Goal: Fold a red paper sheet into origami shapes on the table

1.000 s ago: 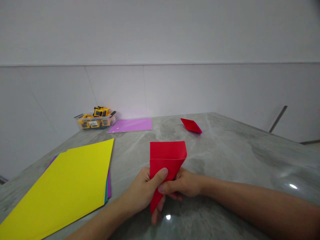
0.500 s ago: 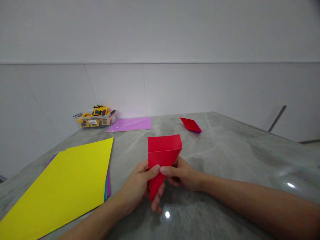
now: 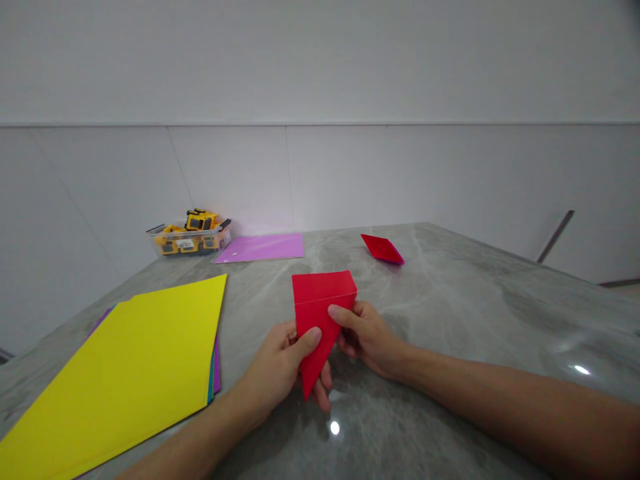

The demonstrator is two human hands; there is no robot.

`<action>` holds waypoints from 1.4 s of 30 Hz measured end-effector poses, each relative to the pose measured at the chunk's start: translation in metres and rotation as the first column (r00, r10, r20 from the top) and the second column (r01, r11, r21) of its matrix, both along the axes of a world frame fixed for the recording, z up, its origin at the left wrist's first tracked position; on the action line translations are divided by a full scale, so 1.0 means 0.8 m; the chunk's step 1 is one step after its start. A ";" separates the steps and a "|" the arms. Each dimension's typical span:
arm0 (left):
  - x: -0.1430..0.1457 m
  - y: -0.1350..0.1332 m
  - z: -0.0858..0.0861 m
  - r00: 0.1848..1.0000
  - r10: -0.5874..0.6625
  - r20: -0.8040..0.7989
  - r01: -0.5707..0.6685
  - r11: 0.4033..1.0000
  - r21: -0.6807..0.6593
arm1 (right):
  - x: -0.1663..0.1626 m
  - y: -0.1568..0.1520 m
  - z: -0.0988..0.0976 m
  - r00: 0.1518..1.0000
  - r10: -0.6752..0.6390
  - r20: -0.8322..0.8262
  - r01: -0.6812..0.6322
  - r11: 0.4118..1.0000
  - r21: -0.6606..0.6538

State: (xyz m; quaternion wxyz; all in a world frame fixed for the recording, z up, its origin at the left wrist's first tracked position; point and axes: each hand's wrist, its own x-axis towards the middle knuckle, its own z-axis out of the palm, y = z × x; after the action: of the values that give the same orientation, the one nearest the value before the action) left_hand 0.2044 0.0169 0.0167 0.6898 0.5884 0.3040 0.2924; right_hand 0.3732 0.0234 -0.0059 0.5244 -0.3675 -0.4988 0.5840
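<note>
Between my two hands is a folded piece of red paper [image 3: 320,320], wide and straight at the top and narrowing to a point at the bottom. A crease line crosses it near its upper edge. My left hand [image 3: 287,360] grips its left side, thumb on the front and fingers behind. With thumb in front, my right hand [image 3: 367,333] pinches its right edge higher up, just below the crease; those fingertips are partly hidden behind the paper.
A stack of paper with a yellow sheet [image 3: 135,360] on top lies at the left. Farther back are a clear plastic box [image 3: 190,241] of yellow toy vehicles, a lilac sheet [image 3: 265,247] and a red folded paper piece [image 3: 383,249]. All rest on a grey marbled table [image 3: 475,333] against a white wall.
My right thumb has slid up along the paper's right side, away from my left thumb. The paper's top opening has narrowed and flattened, and its upper part has shifted slightly left.
</note>
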 end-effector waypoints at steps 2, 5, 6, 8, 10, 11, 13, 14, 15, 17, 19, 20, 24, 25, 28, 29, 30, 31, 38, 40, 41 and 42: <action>0.000 -0.002 0.004 1.000 0.005 -0.024 -0.003 0.999 0.047 | 0.000 0.000 0.000 0.999 0.030 -0.028 -0.030 1.000 -0.001; 0.000 -0.004 0.008 0.998 0.026 -0.065 -0.020 0.996 0.091 | 0.000 -0.001 0.001 0.998 0.056 -0.039 -0.056 0.998 0.002; 0.000 -0.005 0.008 0.996 0.024 -0.080 -0.016 0.995 0.095 | 0.000 -0.001 0.001 0.998 0.055 -0.032 -0.055 0.998 0.000; 0.001 -0.005 0.007 0.994 0.020 -0.104 -0.010 0.996 0.092 | 0.000 -0.001 0.000 0.999 0.042 -0.018 -0.042 0.999 -0.007; 0.003 -0.004 0.005 0.993 0.039 -0.108 -0.034 0.998 0.050 | 0.000 0.000 -0.002 1.000 0.012 -0.013 -0.012 1.000 -0.003; 0.003 -0.003 0.003 0.994 0.055 -0.098 -0.055 0.998 0.009 | 0.000 0.001 -0.003 1.000 -0.013 -0.008 0.013 1.000 0.005; 0.005 -0.001 0.001 0.995 0.077 -0.068 -0.082 0.994 -0.073 | 0.000 0.003 -0.004 0.997 -0.069 0.021 0.068 0.997 0.030; 0.005 0.001 0.001 0.995 0.084 -0.056 -0.089 0.991 -0.097 | 0.000 0.004 -0.004 0.993 -0.106 0.050 0.104 0.994 0.043; 0.004 0.002 0.000 0.994 0.093 -0.051 -0.098 0.990 -0.100 | 0.001 0.006 -0.005 0.984 -0.154 0.085 0.149 0.987 0.063; 0.003 0.006 -0.001 0.989 0.132 -0.071 -0.137 0.989 -0.059 | 0.006 0.011 -0.004 0.935 -0.305 0.178 0.284 0.949 0.137; 0.001 0.009 -0.002 0.977 0.175 -0.120 -0.177 0.984 -0.009 | 0.013 0.015 -0.001 0.790 -0.536 0.299 0.457 0.839 0.296; 0.001 0.010 -0.003 0.971 0.190 -0.143 -0.190 0.982 0.012 | 0.017 0.016 0.002 0.682 -0.642 0.350 0.504 0.760 0.411; 0.001 0.010 -0.006 0.972 0.131 -0.196 -0.126 0.991 0.041 | 0.026 0.006 0.016 0.450 -0.772 0.449 0.167 0.567 0.807; 0.002 0.008 -0.005 0.975 0.094 -0.203 -0.090 0.995 0.031 | 0.025 0.002 0.019 0.458 -0.752 0.474 0.056 0.556 0.829; 0.003 0.003 -0.001 0.983 0.027 -0.180 -0.036 0.998 -0.047 | 0.019 -0.008 0.023 0.528 -0.651 0.545 -0.086 0.598 0.797; 0.003 0.001 0.000 0.988 0.026 -0.150 -0.041 0.995 -0.093 | 0.017 -0.009 0.023 0.555 -0.609 0.567 -0.082 0.638 0.766; 0.002 0.001 0.002 0.993 0.030 -0.113 -0.047 0.988 -0.144 | 0.016 -0.009 0.022 0.585 -0.559 0.588 -0.070 0.687 0.723; 0.002 0.000 0.003 0.996 0.036 -0.076 -0.050 0.980 -0.194 | 0.015 -0.008 0.020 0.613 -0.500 0.612 -0.064 0.740 0.669; -0.002 0.002 0.004 0.999 -0.036 -0.029 0.024 0.937 -0.350 | 0.012 0.004 0.009 0.733 -0.187 0.654 -0.094 0.925 0.369; -0.003 0.001 0.005 0.996 -0.060 -0.060 0.035 0.934 -0.355 | 0.011 0.006 0.009 0.754 -0.131 0.644 -0.102 0.945 0.311; -0.003 0.000 0.006 0.994 -0.070 -0.080 0.038 0.934 -0.356 | 0.010 0.007 0.009 0.759 -0.110 0.642 -0.106 0.952 0.288; -0.004 -0.001 0.006 0.992 -0.079 -0.097 0.040 0.933 -0.357 | 0.010 0.007 0.010 0.759 -0.099 0.643 -0.106 0.956 0.272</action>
State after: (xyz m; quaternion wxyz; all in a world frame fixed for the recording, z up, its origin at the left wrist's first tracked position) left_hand 0.2014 0.0164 0.0219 0.7752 0.4788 0.3711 0.1792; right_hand 0.3813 0.0292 0.0019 0.3658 -0.4647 -0.7309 0.3407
